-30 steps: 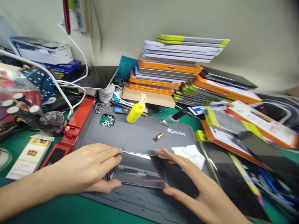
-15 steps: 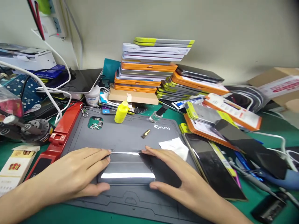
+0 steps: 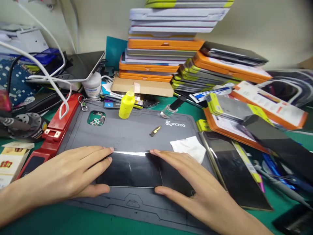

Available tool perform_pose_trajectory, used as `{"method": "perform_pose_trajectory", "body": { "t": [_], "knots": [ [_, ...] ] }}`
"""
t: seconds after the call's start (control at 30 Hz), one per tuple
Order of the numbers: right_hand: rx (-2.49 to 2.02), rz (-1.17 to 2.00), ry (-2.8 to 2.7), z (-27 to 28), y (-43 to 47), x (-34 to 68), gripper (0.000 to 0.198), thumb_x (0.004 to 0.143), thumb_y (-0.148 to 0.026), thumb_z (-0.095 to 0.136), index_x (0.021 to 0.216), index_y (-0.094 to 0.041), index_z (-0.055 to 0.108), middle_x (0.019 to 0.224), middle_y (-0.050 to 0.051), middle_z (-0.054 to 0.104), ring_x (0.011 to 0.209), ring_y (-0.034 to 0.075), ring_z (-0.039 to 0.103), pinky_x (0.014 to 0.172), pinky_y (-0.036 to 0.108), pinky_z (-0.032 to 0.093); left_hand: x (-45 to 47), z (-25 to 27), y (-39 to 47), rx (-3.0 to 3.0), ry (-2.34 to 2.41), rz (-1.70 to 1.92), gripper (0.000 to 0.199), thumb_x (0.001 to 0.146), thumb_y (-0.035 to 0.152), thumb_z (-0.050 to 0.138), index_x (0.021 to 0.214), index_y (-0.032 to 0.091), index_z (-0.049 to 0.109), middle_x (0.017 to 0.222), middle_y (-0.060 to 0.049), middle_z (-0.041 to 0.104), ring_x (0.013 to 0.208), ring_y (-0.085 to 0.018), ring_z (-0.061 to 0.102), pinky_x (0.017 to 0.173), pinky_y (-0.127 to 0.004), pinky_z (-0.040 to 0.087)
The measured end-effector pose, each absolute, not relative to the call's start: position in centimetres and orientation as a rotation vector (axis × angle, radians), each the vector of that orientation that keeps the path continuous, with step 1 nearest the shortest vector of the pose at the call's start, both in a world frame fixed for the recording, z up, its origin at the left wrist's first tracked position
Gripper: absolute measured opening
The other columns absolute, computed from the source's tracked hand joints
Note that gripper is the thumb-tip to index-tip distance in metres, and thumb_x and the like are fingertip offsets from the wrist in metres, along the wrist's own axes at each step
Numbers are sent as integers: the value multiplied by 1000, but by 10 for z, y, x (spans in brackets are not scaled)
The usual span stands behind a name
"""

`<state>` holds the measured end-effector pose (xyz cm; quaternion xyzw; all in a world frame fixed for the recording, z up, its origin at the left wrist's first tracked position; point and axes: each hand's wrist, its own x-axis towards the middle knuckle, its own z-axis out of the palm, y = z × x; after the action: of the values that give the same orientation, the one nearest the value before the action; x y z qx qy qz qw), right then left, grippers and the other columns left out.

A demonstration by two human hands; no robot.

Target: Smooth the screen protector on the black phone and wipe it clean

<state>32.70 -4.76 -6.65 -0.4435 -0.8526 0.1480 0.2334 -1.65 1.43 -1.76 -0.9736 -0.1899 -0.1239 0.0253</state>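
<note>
A flat, glossy black smartphone (image 3: 133, 169) lies crosswise on the grey work mat (image 3: 122, 137), between my two hands. My left hand (image 3: 70, 171) grips its left end, fingers along the far edge and thumb at the near edge. At the right end, my right hand (image 3: 193, 182) holds it the same way, index fingertip on the far edge and thumb on the near one. Beneath my right palm is a dark area that I cannot make out fully. Beyond the phone lie a small brass-coloured brush tip (image 3: 155, 131) and a crumpled white wipe (image 3: 189, 148).
A yellow bottle (image 3: 126, 104) and a small glass bottle with a black cap (image 3: 171, 109) stand at the mat's far edge. Tall stacks of boxes (image 3: 161, 44) rise behind. To the left is a red tool (image 3: 52, 130); another dark phone (image 3: 227, 163) lies right.
The view has shifted, so the box stacks look larger and nearer. Bright reflections on the phone have mostly gone, leaving its face dark. Both hands keep their hold at its ends.
</note>
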Motion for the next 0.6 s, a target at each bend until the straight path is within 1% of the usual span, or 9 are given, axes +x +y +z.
{"method": "perform_pose_trajectory", "body": {
  "t": [0.1, 0.17, 0.33, 0.47, 0.6],
  "knots": [
    [-1220, 423, -2336, -68, -49, 325, 63, 104, -38, 67, 159, -20, 43, 150, 4, 56, 139, 10, 51, 122, 21, 36, -16, -22, 12, -3035, -579, -440, 39, 110, 39, 54, 123, 5, 66, 138, -14, 65, 123, -28, 66, 101, -43, 59],
    [-1219, 422, -2350, -67, -49, 323, 61, 105, -38, 65, 158, -19, 43, 148, 4, 57, 138, 9, 51, 122, 19, 36, -17, -25, 12, -3042, -562, -487, 39, 108, 38, 57, 120, 2, 66, 136, -17, 66, 121, -30, 66, 101, -44, 58],
    [-1220, 404, -2382, -63, -47, 321, 60, 104, -37, 66, 158, -20, 44, 147, 4, 58, 138, 8, 51, 120, 18, 37, -19, -31, 11, -3017, -563, -518, 40, 110, 38, 54, 117, 1, 67, 133, -19, 66, 117, -31, 66, 97, -45, 59],
    [-1209, 409, -2378, -63, -46, 323, 63, 103, -36, 69, 158, -21, 44, 147, 4, 57, 138, 10, 52, 120, 20, 38, -19, -32, 11, -2985, -560, -533, 39, 111, 37, 50, 119, 3, 67, 135, -16, 66, 118, -30, 65, 98, -43, 57],
    [-1227, 407, -2383, -61, -46, 323, 63, 103, -38, 68, 158, -22, 44, 146, 3, 58, 138, 8, 52, 120, 18, 38, -20, -29, 13, -3000, -576, -495, 40, 111, 36, 50, 121, 2, 69, 137, -17, 65, 118, -32, 67, 97, -46, 59]
  ]
}}
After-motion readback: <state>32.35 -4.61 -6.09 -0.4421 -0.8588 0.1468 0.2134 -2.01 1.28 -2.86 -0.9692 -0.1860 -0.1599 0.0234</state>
